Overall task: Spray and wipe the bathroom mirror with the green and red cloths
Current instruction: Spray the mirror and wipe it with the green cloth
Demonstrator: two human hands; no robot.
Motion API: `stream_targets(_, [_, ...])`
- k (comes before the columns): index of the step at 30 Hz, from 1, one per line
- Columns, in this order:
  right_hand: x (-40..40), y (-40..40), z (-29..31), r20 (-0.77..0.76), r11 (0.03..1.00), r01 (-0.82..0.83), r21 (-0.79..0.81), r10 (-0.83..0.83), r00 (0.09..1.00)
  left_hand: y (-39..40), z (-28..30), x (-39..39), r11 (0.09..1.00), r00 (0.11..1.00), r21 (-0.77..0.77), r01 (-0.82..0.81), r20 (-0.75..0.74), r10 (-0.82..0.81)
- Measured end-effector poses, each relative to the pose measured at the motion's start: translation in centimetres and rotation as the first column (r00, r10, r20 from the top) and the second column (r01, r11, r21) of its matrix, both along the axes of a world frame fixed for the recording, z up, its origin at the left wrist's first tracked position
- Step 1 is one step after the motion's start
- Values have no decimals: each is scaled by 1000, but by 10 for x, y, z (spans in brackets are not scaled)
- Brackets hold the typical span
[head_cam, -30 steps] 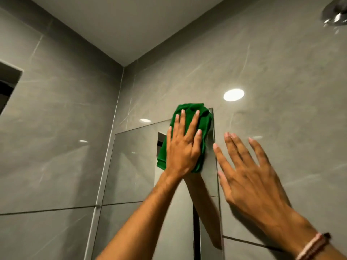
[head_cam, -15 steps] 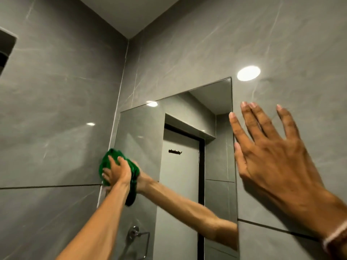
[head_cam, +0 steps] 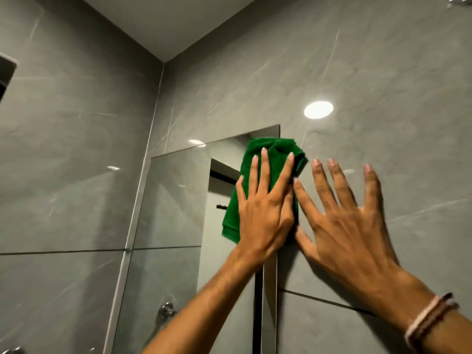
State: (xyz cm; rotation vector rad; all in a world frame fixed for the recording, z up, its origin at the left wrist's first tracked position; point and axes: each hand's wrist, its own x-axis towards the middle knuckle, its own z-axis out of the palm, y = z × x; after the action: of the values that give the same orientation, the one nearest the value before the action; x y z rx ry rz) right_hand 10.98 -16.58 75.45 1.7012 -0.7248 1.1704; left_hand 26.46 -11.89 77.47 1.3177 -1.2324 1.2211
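Observation:
The bathroom mirror point(head_cam: 173, 200) is fixed flat to the grey tiled wall. My left hand point(head_cam: 263, 213) presses the green cloth point(head_cam: 277, 146) flat against the mirror's upper right corner, fingers spread over it. The cloth's top edge overlaps the mirror's right edge onto the tile. My right hand point(head_cam: 350, 226) rests flat on the wall tile just right of the mirror, fingers apart and holding nothing. No red cloth or spray bottle is in view.
Grey tiled walls meet in a corner point(head_cam: 158, 118) left of the mirror. A ceiling light glares on the tile point(head_cam: 318, 110). A dark wall niche point(head_cam: 6, 75) sits far left, and a chrome fitting point(head_cam: 166, 310) shows in the lower mirror.
My left hand swept the green cloth from the mirror's upper right to its left edge and back to the upper right corner. My right hand stayed on the wall.

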Motion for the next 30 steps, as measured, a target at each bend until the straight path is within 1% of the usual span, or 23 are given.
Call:
stream_targets(2, [5,-2,-2,12,999,17,-31,-16,1000,5,10,23,1000,995,0,-20,103,20])
stream_targets(4, [16,-5,-3,14,998,21,-51,-20,1000,12,17,59,999,994,-23,-24,107,26])
stream_targets(5, [17,-6,-2,27,998,14,-67,-12,1000,17,21,77,999,997,-39,-27,68,29])
stream_targets(6, [22,-8,-2,40,996,-3,-86,7,999,23,20,102,998,999,-49,-34,-13,33])
stream_targets(8, [32,-16,-2,84,989,-48,-140,60,995,35,9,161,995,972,-79,-56,-234,36])
stream_targets(9, [35,-22,0,110,983,-70,-168,90,990,43,-4,192,993,933,-96,-64,-359,25])
stream_targets(11, [44,-36,2,142,971,-107,-214,139,980,56,-56,246,987,793,-135,-89,-609,-12])
stream_targets(13, [51,-50,5,157,963,-148,-224,185,970,66,-124,273,979,601,-168,-116,-797,-65])
stream_targets(14, [54,-56,10,168,960,-146,-239,189,967,69,-155,277,975,502,-181,-133,-860,-91])
stream_targets(15, [58,-64,8,185,960,-144,-239,190,964,71,-189,274,973,399,-179,-145,-910,-108])
stream_targets(17, [63,-73,9,216,967,-137,-217,185,959,68,-231,256,971,253,-178,-157,-958,-135])
stream_targets(18, [65,-75,8,220,971,-142,-192,184,958,66,-246,241,971,198,-175,-162,-970,-142])
stream_targets(20, [64,-72,7,205,973,-155,-170,189,960,58,-268,207,969,133,-176,-176,-979,-153])
stream_targets(22, [60,-63,4,168,961,-192,-197,226,959,52,-285,166,965,80,-179,-193,-983,-166])
stream_targets(25, [47,-40,1,111,949,-223,-224,252,962,43,-298,101,963,-31,-193,-187,-979,-202])
stream_targets(26, [42,-33,0,90,954,-211,-212,234,968,39,-296,79,965,-44,-191,-180,-978,-202])
stream_targets(27, [39,-25,-2,73,963,-197,-185,214,974,34,-293,55,968,-35,-188,-164,-980,-197])
stream_targets(30, [28,-2,-1,21,985,-148,-90,150,988,17,-271,-12,973,53,-210,-93,-977,-205])
